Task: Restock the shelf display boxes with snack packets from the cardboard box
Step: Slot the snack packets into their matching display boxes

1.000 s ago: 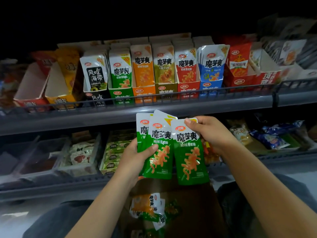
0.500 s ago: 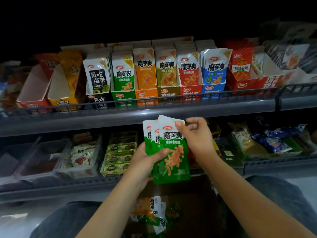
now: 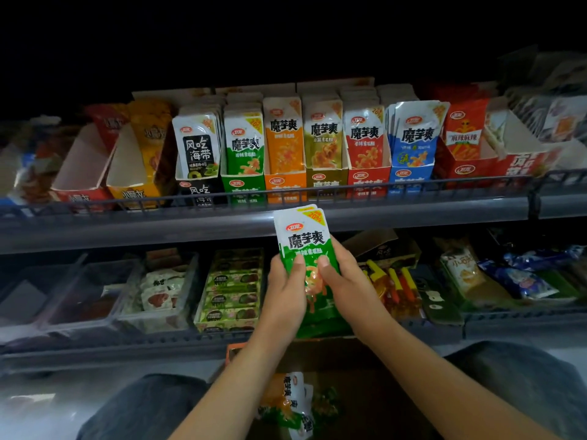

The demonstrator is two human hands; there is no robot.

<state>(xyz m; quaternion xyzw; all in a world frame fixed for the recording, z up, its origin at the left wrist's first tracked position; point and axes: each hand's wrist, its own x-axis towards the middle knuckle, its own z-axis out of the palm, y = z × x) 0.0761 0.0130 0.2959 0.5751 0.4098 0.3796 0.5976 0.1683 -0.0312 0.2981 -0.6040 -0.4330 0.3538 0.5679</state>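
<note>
1. A stack of green snack packets (image 3: 301,246) is held upright in front of the edge of the upper shelf (image 3: 222,223), long axis vertical, white printed top pointing up and tilted slightly left, green bottom down between the two hands.
2. The left hand (image 3: 286,293) grips the stack's left edge, fingers curled behind it and thumb pressed flat across the front.
3. The right hand (image 3: 343,281) grips the right edge the same way, fingers wrapped behind and thumb on the front, its tip just beside the left thumb.
4. Above, on the upper shelf, a row of display boxes stands behind a wire rail; the green display box (image 3: 243,188) holds matching packets upright and sits up and to the left of the held stack.
5. Below the hands, the cardboard box (image 3: 349,357) lies open between the person's knees, with a few loose packets (image 3: 292,404) lying inside.
</note>
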